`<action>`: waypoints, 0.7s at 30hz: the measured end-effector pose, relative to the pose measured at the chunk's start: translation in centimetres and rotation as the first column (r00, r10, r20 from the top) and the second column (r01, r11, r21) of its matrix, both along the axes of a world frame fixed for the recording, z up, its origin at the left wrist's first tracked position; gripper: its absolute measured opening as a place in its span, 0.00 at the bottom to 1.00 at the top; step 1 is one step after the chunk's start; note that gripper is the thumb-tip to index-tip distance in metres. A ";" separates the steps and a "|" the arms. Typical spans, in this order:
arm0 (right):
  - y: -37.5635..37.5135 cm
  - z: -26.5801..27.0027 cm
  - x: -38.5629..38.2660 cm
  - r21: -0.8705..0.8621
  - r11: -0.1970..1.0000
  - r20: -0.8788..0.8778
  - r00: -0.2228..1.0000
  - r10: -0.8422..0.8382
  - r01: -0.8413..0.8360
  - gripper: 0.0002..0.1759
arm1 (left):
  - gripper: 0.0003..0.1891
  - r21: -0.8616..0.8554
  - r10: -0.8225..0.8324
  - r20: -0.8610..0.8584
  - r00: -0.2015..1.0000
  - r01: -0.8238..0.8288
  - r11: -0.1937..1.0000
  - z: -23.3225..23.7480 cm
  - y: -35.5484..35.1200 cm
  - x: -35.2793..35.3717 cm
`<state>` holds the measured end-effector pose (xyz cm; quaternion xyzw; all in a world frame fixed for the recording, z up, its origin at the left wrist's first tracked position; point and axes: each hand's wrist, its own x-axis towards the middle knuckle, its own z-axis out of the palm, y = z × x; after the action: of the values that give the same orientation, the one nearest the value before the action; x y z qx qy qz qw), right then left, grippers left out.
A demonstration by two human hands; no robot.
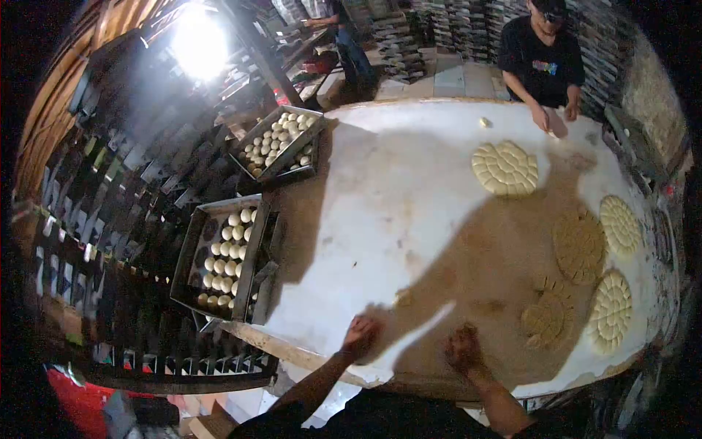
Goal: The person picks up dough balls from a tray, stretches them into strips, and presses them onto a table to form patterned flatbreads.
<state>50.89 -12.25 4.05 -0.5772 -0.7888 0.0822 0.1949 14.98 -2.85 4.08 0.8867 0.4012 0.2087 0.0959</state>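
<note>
My left hand (362, 335) rests low over the near edge of the table, its fingers curled in; whatever lies under them is hidden. Just beyond it sits a small lump of dough (402, 298), apart from the fingers. To the right, my right hand (464, 348) is also curled, in shadow on the tabletop, and I cannot make out anything inside it. Nearest to that hand is a shaded cluster of dough pieces (547, 322), packed in a rough round.
The broad white table (358, 190) carries more dough rounds (504, 170), (611, 311) on the right. Metal trays of dough balls (280, 143), (228, 256) stand along the left edge. Across the table, a person (545, 73) works at the surface. A bright lamp (199, 45) shines upper left.
</note>
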 end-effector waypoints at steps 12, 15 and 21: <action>8.8 2.6 -1.2 0.039 0.860 -0.284 0.831 -0.478 0.508 0.16 | 0.12 -0.157 0.249 0.148 0.957 -0.226 0.961 5.0 6.0 0.9; 3.5 0.4 0.0 -0.141 0.871 -0.177 0.854 -0.489 0.470 0.17 | 0.17 -0.011 -0.021 -0.161 0.987 0.019 1.000 -0.9 0.0 -1.3; 3.5 3.8 6.0 -0.576 0.608 -0.231 0.604 -0.762 0.547 0.19 | 0.20 -0.424 -0.293 0.151 0.944 0.330 0.843 11.5 0.3 -15.8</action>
<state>56.90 -8.75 7.81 -0.8235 -0.3999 0.3142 0.2516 -0.82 -2.50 15.59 0.8854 0.2845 0.1288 0.3442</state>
